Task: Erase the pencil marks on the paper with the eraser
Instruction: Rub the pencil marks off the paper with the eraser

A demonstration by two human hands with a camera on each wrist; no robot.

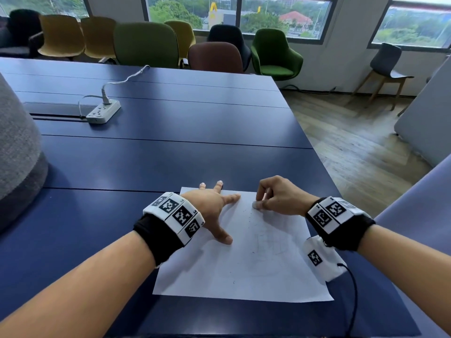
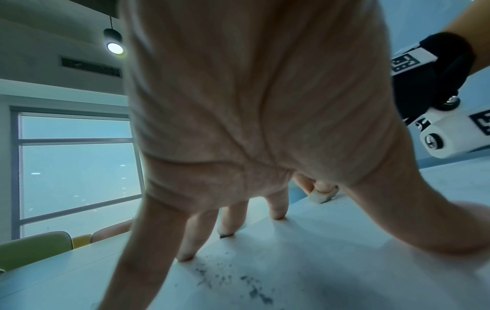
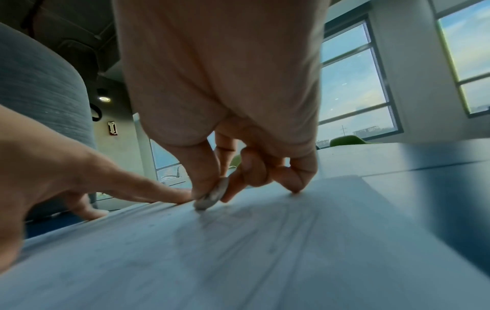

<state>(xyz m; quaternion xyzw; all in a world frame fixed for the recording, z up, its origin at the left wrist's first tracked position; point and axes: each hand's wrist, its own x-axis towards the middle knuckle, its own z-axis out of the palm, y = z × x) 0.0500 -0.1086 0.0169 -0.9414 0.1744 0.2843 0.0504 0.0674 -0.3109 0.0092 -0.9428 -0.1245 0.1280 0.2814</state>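
Note:
A white sheet of paper [image 1: 234, 269] lies on the blue table near its front edge, with faint pencil marks [image 1: 271, 242] at its middle right. My left hand [image 1: 214, 203] is spread flat, fingers straight, pressing the paper's far left part. My right hand [image 1: 275, 196] pinches a small worn grey eraser [image 1: 256, 204] between thumb and fingers, its tip touching the paper near the far edge. The eraser [image 3: 212, 196] shows clearly in the right wrist view, and again as the eraser [image 2: 322, 196] in the left wrist view. Dark eraser crumbs [image 2: 238, 281] lie on the sheet.
The blue table [image 1: 158, 154] stretches away, carrying a white power strip [image 1: 103, 111] with a cable at the far left. A grey upholstered shape [image 1: 17, 152] stands at the left edge. Several chairs [image 1: 146, 45] line the far side. The table's right edge drops to wooden floor [image 1: 353, 147].

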